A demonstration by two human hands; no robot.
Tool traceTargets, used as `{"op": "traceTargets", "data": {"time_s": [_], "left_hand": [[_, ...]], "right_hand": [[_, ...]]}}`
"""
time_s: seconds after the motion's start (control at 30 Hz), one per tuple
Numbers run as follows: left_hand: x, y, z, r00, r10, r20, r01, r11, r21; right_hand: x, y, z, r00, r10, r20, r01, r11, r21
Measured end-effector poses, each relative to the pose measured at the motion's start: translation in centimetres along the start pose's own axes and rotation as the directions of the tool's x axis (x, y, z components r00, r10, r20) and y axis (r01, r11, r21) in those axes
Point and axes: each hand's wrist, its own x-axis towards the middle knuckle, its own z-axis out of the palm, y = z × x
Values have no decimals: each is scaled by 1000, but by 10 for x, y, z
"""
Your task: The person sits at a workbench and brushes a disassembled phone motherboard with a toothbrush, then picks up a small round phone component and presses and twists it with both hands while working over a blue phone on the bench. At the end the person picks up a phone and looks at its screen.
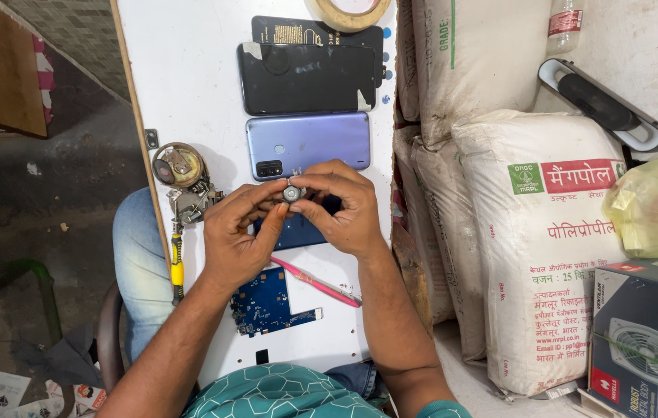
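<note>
Both hands meet over a white board [190,70] laid across my lap. My left hand [238,232] and my right hand [344,207] pinch a small round silvery part [291,192] between their fingertips. Just beyond the hands lies a purple phone back cover [310,143] with a camera cutout. Under the hands a dark blue phone body [302,230] lies mostly hidden. Nearer to me rest a blue circuit board [267,303] and pink tweezers [317,282].
Two black phone panels [306,73] and a tape roll [351,11] lie at the board's far end. A small metal tool cluster [182,178] and a yellow-handled screwdriver [177,267] sit on the board's left edge. White sacks [538,232] and a boxed fan [642,333] stand right.
</note>
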Motion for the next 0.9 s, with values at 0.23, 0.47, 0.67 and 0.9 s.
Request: {"op": "traceTargets", "data": {"time_s": [0.23, 0.47, 0.67, 0.9], "left_hand": [[1, 0, 0, 1000, -8, -1, 8, 999, 48], [1, 0, 1, 1000, -18, 5, 18, 999, 47], [0, 0, 0, 1000, -8, 1, 8, 999, 48], [-2, -5, 0, 1000, -9, -6, 9, 999, -36]], "right_hand": [[0, 1, 0, 1000, -25, -11, 25, 1000, 9], [0, 0, 0, 1000, -21, -6, 22, 998, 54], [0, 0, -1, 1000, -22, -13, 22, 1000, 16], [0, 0, -1, 999, -28, -23, 28, 1000, -6]]}}
